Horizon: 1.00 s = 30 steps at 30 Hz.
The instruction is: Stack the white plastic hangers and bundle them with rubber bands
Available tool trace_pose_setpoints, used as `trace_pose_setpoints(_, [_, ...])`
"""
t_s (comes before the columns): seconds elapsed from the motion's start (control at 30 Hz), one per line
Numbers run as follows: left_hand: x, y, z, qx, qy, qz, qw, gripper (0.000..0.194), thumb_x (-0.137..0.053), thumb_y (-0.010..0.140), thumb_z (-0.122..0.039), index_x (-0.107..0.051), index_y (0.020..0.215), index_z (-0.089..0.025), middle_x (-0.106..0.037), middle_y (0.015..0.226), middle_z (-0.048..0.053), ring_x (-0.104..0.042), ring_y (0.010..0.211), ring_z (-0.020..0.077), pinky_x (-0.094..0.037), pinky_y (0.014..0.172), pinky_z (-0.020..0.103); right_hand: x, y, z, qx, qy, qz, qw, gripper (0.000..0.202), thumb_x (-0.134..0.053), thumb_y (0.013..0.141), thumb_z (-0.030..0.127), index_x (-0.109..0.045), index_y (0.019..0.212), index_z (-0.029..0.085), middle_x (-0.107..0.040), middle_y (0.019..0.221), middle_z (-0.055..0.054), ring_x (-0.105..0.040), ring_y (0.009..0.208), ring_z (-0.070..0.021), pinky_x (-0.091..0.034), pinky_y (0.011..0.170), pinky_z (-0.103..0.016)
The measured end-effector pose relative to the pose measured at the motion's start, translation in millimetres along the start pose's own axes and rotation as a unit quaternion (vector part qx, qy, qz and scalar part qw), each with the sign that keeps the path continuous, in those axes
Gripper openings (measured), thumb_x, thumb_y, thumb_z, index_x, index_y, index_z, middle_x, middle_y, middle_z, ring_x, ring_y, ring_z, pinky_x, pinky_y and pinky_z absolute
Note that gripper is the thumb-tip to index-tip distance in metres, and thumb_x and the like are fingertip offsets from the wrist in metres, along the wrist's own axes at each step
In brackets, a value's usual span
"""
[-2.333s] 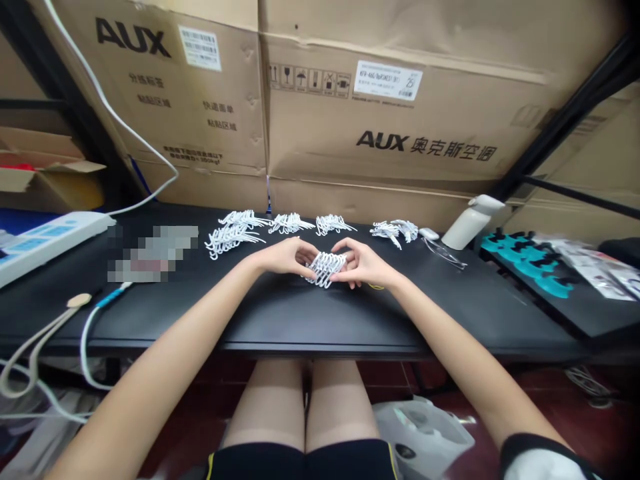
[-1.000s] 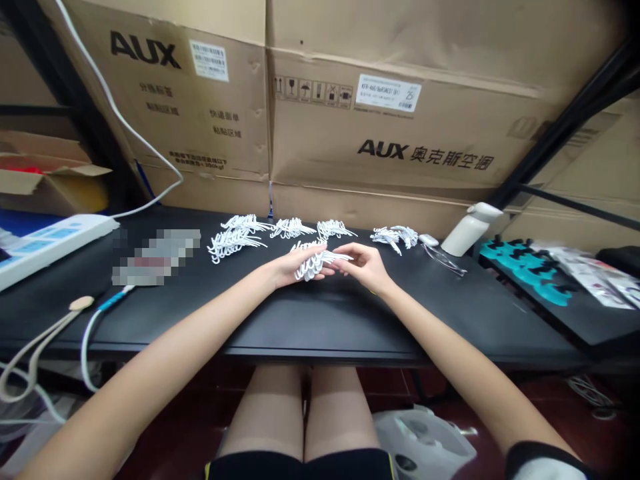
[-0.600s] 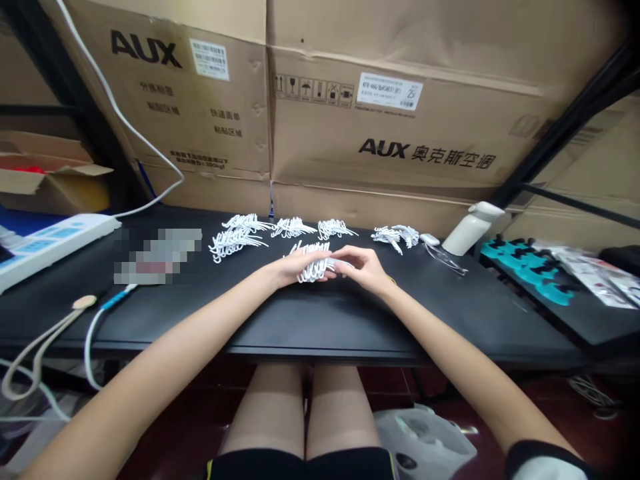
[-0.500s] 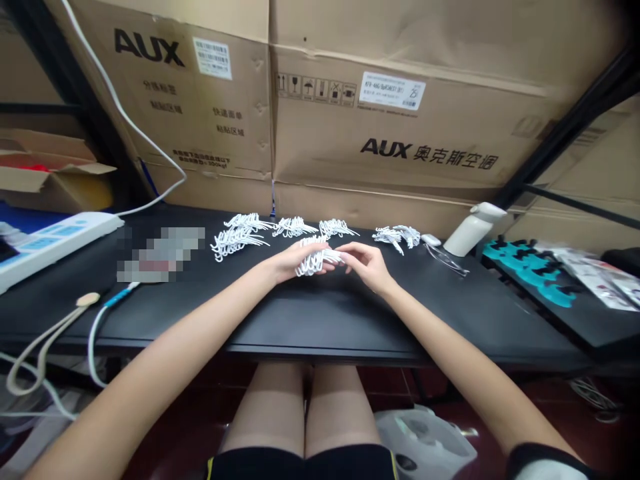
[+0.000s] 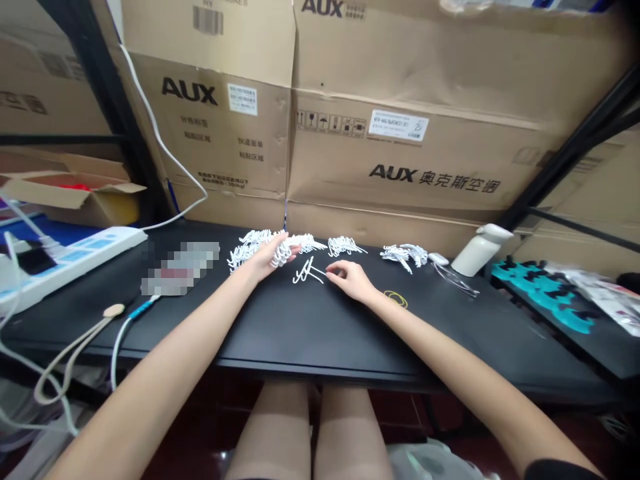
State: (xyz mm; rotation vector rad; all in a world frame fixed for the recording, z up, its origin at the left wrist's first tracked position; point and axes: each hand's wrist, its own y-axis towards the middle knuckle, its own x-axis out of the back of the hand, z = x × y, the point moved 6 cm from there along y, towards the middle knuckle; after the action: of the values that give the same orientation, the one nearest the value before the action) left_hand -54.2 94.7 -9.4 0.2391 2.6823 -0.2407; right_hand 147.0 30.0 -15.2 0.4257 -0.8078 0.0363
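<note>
My left hand point(image 5: 271, 259) is closed around a bundle of white hooks point(image 5: 283, 252), raised over the table left of centre. Just to its right, a few loose white hooks point(image 5: 306, 272) lie on the black tabletop, their curved ends pointing left. The fingers of my right hand point(image 5: 347, 279) pinch together at the straight end of one of these. Yellow rubber bands point(image 5: 397, 299) lie beside my right wrist. Behind my left hand are piles of the same hooks point(image 5: 243, 255), partly covered by it. Another hook pile point(image 5: 345, 246) sits behind my right hand.
Farther right are more white hooks point(image 5: 404, 255), glasses point(image 5: 455, 280) and a white bottle point(image 5: 481, 250). Teal parts point(image 5: 543, 297) lie at the right edge. On the left are a power strip point(image 5: 75, 263) and a corded blurred object point(image 5: 180, 268). Large cardboard boxes point(image 5: 400, 160) stand behind.
My hands have moved apart, the left going left with the bundle. A few hooks now lie on the table between them. The rubber bands have come into view, and my view has tilted up.
</note>
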Motion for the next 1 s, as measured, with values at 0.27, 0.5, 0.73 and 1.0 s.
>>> trace_pose_setpoints(0.27, [-7.3, -15, 0, -0.015, 0.096, 0.057, 0.994, 0.018, -0.063, 0.083, -0.027, -0.062, 0.092, -0.011, -0.073, 0.08, 0.013, -0.072, 0.073, 0.0222, -0.058, 0.057, 0.026, 11, 9, -13, 0.019, -0.208, 0.033, 0.977, 0.013, -0.056, 0.08, 0.009, -0.068, 0.08, 0.014, -0.067, 0.085, -0.01, -0.062, 0.078, -0.0187, -0.047, 0.074, -0.028])
trace_pose_setpoints(0.5, [-29.3, -34, 7, -0.015, 0.221, 0.169, 0.96, 0.027, -0.07, 0.075, -0.035, -0.066, 0.088, -0.012, -0.074, 0.084, 0.015, -0.072, 0.077, 0.0254, -0.057, 0.063, 0.029, 51, -5, -28, -0.02, 0.027, 0.036, 0.999, 0.01, -0.057, 0.081, 0.023, -0.061, 0.078, 0.014, -0.065, 0.067, -0.005, -0.064, 0.061, -0.0169, -0.052, 0.061, -0.029])
trace_pose_setpoints(0.73, [-42.6, -47, 5, -0.037, 0.263, 0.218, 0.939, 0.026, -0.07, 0.073, -0.037, -0.067, 0.084, -0.014, -0.073, 0.081, 0.014, -0.071, 0.073, 0.0263, -0.056, 0.063, 0.032, 54, -10, -1, 0.02, 0.12, 0.041, 0.992, 0.021, -0.064, 0.077, 0.038, -0.064, 0.075, 0.016, -0.066, 0.068, -0.004, -0.067, 0.064, -0.0196, -0.055, 0.066, -0.034])
trace_pose_setpoints(1.0, [-42.8, -46, 11, -0.034, 0.28, 0.228, 0.932, 0.026, -0.068, 0.076, -0.039, -0.068, 0.083, -0.014, -0.072, 0.078, 0.012, -0.069, 0.072, 0.0225, -0.055, 0.07, 0.032, 42, -13, 10, 0.038, 0.147, 0.061, 0.987, 0.023, -0.064, 0.078, 0.04, -0.065, 0.078, 0.017, -0.067, 0.071, -0.004, -0.067, 0.065, -0.0195, -0.056, 0.066, -0.035])
